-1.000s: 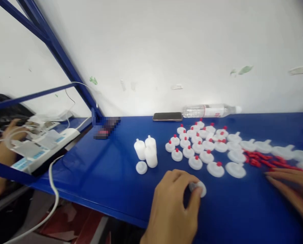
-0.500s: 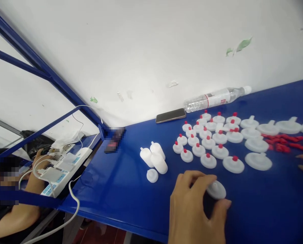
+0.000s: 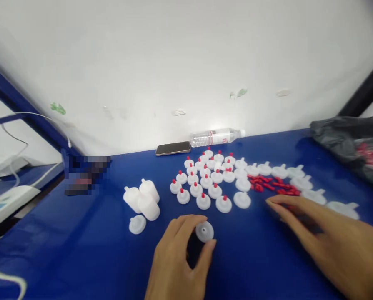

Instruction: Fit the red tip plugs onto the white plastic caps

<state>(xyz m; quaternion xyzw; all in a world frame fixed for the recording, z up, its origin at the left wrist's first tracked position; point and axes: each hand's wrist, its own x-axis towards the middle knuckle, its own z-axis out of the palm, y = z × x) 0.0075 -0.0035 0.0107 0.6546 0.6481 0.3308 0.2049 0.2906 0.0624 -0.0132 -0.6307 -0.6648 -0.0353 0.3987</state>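
Note:
Between the thumb and fingers of my left hand [image 3: 184,254] is a white round cap [image 3: 204,231], its small centre hole facing up. My right hand [image 3: 326,237] is at the right, thumb and index tips pressed together beside a pile of red pieces [image 3: 275,184]; whatever the tips hold is too small to make out. Several white discs with red tips [image 3: 215,191] stand mid-table. White discs without red tips [image 3: 242,200] curve around the red pile. Several white bottle-shaped pieces [image 3: 148,206] lie at the left, near a loose white cap [image 3: 137,224].
A clear plastic bottle [image 3: 217,136] and a phone [image 3: 173,148] lie along the wall. A black bag [image 3: 345,133] rests at the right back. A power strip [image 3: 8,200] and cables are at the left edge. A blurred dark object [image 3: 91,175] lies at the left back.
The view has swung right. My right hand has come in from the edge to the red pile, its fingertips now together. My left hand still holds the cap, now with its hole showing.

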